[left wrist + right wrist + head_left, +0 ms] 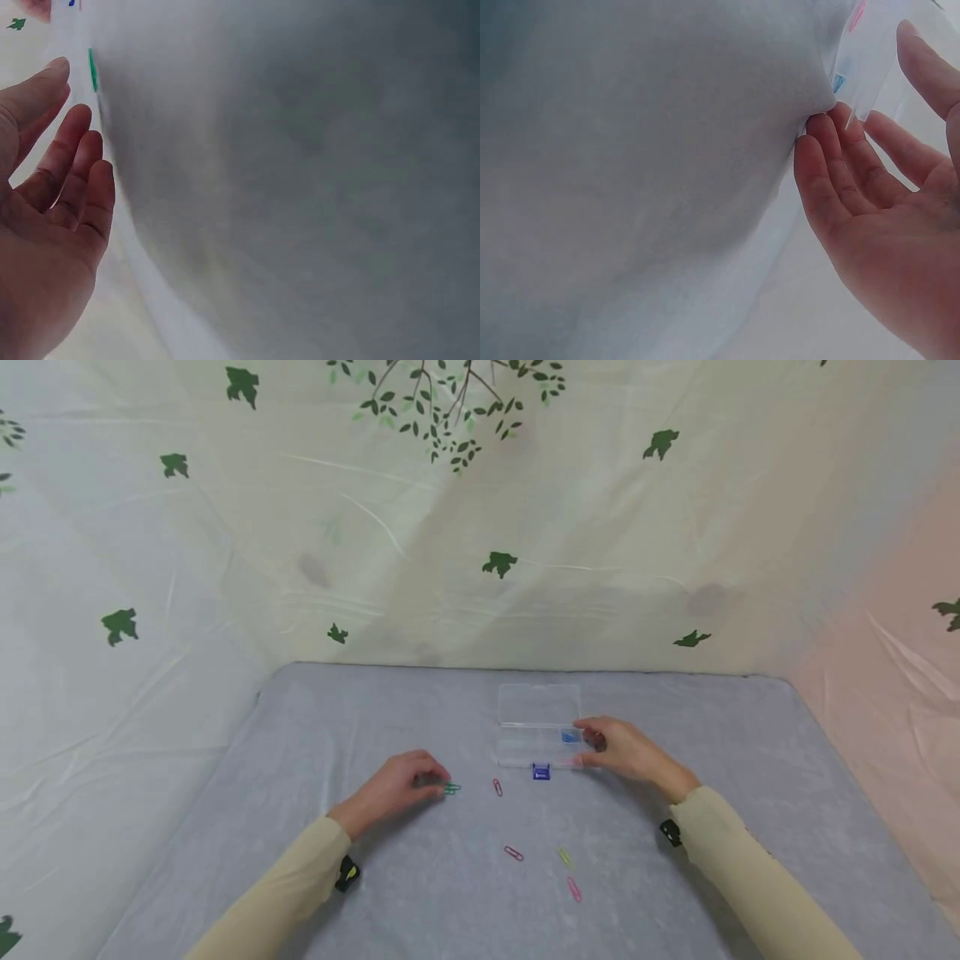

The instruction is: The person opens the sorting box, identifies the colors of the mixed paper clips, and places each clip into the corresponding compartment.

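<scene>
A clear plastic box (pixel 525 758) lies with its lid (pixel 539 703) folded back. Blue pieces (pixel 571 736) and something pink (pixel 570 762) show at its right end. My right hand (pixel 628 748) holds that end, thumb at the front edge and fingers towards the hinge. The right wrist view shows fingertips against the clear wall (pixel 866 67). My left hand (pixel 393 785) hovers over the cloth beside green paper clips (pixel 452 789), fingers loosely bent. In the left wrist view, a small gap separates the thumb from the green clip (pixel 93 70).
Between the left hand and the box lies a red paper clip (pixel 497 787). Nearer me are another red clip (pixel 513 853), a yellow clip (pixel 566 858) and a pink clip (pixel 574 889). A dark blue clasp (pixel 541 772) sits at the box's front edge. Grey cloth (pixel 360 710) covers the table.
</scene>
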Motion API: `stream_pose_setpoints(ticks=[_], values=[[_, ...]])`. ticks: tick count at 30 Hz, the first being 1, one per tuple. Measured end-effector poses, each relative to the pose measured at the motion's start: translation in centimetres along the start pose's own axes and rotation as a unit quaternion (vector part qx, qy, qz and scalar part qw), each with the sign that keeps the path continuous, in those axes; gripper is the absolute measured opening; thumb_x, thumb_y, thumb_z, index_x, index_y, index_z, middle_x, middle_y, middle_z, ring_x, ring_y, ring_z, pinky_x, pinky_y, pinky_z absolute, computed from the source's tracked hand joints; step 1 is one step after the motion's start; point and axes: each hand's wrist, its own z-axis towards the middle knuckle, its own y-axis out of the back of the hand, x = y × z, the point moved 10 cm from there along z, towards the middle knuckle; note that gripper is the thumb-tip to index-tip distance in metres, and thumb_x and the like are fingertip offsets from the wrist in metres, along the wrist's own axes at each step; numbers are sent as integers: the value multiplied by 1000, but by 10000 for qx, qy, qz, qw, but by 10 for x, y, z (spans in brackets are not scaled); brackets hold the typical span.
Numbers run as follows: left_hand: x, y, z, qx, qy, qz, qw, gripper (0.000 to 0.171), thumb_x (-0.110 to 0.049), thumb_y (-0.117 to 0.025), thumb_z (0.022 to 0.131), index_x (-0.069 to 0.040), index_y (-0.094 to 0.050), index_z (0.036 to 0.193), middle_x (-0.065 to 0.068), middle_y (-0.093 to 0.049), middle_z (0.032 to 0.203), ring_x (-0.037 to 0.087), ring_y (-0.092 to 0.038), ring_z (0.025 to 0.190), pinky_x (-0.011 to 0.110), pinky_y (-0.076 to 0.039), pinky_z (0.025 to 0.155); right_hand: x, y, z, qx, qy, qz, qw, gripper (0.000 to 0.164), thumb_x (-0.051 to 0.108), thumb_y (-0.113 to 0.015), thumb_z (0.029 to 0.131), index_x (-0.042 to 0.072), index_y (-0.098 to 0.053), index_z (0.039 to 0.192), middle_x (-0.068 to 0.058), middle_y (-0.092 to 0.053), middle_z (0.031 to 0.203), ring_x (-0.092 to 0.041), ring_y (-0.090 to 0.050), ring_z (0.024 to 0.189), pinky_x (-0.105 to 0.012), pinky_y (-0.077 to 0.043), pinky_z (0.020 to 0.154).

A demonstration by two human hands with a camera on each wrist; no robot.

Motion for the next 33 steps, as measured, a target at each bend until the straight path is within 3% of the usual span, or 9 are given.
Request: stream_pose_setpoints(ticks=[15, 33], values=[[2, -7, 1, 88, -44, 498, 9987, 9, -16, -83, 89, -14, -78, 96, -6, -67, 97, 14, -63, 92, 36, -54, 86, -4, 0, 1, 41, -95, 80, 9999, 64, 24, -83, 91, -3, -58, 143, -11, -67, 114, -23, -59, 99, -45, -51, 88], [6, -10, 1, 163, 91, 621, 9979, 7, -17, -83, 89, -17, -77, 91, -9, -62, 95, 16, -61, 92, 38, -53, 88, -3, 0, 0, 23, -122, 54, 9999, 63, 22, -83, 91, -3, -58, 142, -12, -68, 117, -24, -59, 100, -45, -52, 89]])
